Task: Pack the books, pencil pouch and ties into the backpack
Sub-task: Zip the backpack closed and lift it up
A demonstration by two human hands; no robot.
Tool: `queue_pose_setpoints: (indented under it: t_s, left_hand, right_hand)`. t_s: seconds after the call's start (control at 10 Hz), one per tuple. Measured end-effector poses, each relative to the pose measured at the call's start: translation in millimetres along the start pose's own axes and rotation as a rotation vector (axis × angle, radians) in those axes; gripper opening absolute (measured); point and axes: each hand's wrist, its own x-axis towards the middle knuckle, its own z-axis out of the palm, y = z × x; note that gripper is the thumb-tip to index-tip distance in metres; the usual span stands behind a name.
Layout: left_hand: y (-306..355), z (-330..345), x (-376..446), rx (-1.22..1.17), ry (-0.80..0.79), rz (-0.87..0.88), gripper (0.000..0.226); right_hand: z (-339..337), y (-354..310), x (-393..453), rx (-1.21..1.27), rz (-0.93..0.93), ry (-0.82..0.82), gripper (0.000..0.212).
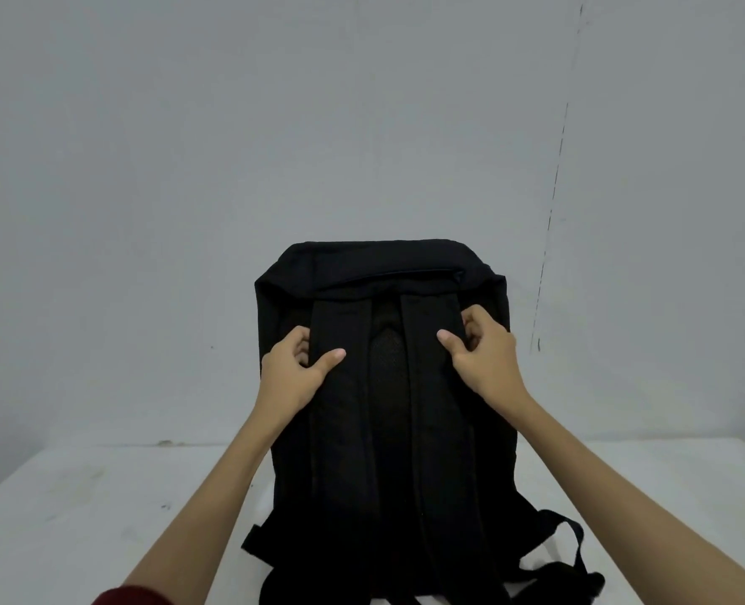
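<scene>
A black backpack [381, 430] stands upright on the white table [78, 508], its back panel and two shoulder straps facing me. Its top flap is folded shut. My left hand [294, 371] grips the left shoulder strap [335, 430], thumb across the front and fingers curled behind it. My right hand [482, 353] grips the right shoulder strap [427, 430] near its top in the same way. No books, pencil pouch or ties are in view.
A plain grey wall [143, 168] rises right behind the table. Loose black webbing straps [571, 556] trail from the backpack's base onto the table at the right. A dark red sleeve [130, 596] shows at the bottom left.
</scene>
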Motion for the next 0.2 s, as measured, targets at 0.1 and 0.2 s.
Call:
queue_pose_setpoints:
  t_s: [0.1, 0.2]
  left_hand:
    - [3, 0, 2, -0.001, 0.012, -0.028, 0.035]
    - [4, -2, -14, 0.003, 0.039, -0.032, 0.042]
  right_hand:
    - [-2, -5, 4, 0.011, 0.024, -0.003, 0.023]
    - [-7, -3, -7, 0.021, 0.056, -0.011, 0.028]
